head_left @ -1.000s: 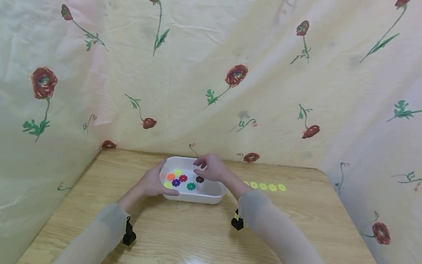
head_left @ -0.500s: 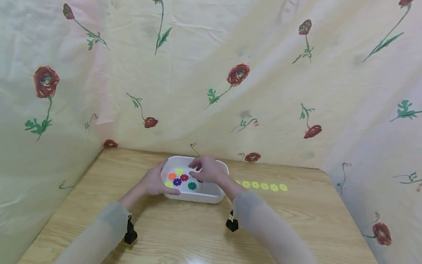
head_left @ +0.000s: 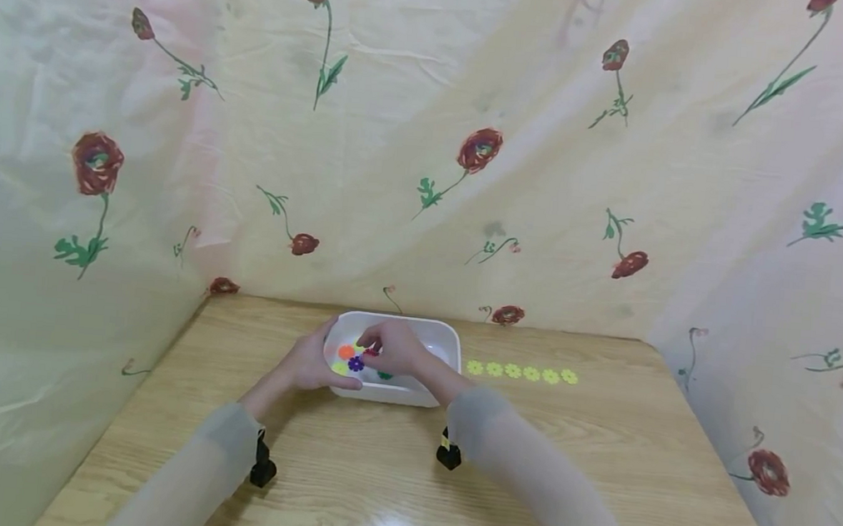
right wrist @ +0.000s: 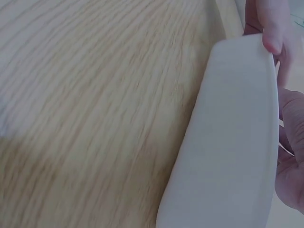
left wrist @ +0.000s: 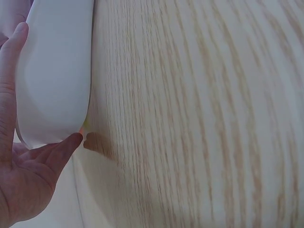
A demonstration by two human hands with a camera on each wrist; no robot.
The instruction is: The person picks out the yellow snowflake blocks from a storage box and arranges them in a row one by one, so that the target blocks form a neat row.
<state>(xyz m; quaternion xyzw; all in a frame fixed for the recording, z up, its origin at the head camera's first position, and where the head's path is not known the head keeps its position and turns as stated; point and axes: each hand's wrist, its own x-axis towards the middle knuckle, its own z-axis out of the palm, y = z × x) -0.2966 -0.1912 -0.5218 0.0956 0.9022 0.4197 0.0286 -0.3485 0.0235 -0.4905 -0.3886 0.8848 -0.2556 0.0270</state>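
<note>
My left hand [head_left: 305,363] grips the left end of a white plastic tray [head_left: 391,395], its thumb along the near side. In the left wrist view fingers of that hand [left wrist: 31,178] curl round the tray's end. Inside lie small flower-shaped plastic pieces: orange [head_left: 347,352], purple [head_left: 356,364], yellow [head_left: 339,368], red [head_left: 371,352] and green [head_left: 385,375]. Over them reaches my right hand [head_left: 400,351], bent fingers and thumb apart, fingertips by the red piece and another yellow one. Its palm covers part of the tray. The right wrist view shows the tray's outer wall [right wrist: 228,137].
Several yellow flower pieces [head_left: 513,371] form a row on the wooden table [head_left: 374,459], right of the tray. A flowered cloth [head_left: 370,167] hangs behind the table and along both sides.
My right hand has moved left and lower inside the tray, now covering the brown piece and part of the red and green ones. The left hand keeps its hold on the tray.
</note>
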